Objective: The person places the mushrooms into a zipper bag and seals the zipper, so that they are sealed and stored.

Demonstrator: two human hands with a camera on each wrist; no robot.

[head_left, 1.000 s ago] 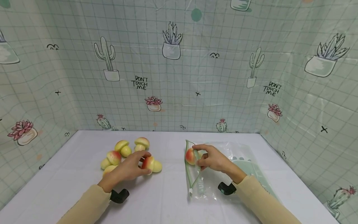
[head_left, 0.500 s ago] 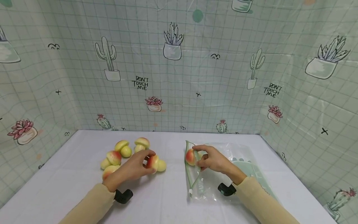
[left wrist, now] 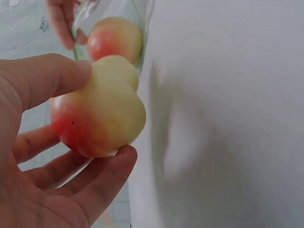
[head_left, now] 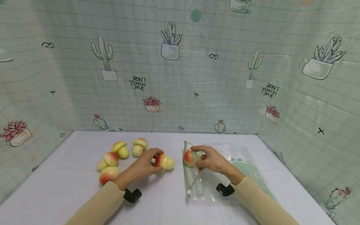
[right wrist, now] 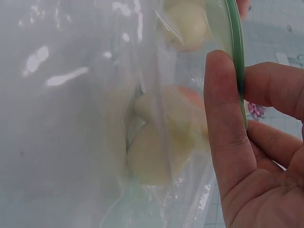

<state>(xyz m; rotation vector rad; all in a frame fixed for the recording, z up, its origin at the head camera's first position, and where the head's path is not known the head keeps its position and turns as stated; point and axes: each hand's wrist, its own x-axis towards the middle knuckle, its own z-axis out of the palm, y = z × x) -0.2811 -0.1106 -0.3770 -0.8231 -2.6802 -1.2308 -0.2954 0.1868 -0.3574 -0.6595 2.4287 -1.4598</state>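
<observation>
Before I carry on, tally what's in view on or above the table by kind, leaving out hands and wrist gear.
Zip bag: 1
Mushroom-shaped pieces: 6 (4 loose on the table, 1 held by the left hand, 1 in the bag's mouth)
Total: 7

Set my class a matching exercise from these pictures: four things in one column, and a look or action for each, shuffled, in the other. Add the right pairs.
Column one
1. Left hand
2. Right hand
3. Table
4. Backdrop

Column two
A. Plain white
B. Pinching the bag
C. Printed with cacti
D. Holding a mushroom

Right pairs: 1-D, 2-B, 3-A, 4-C
</observation>
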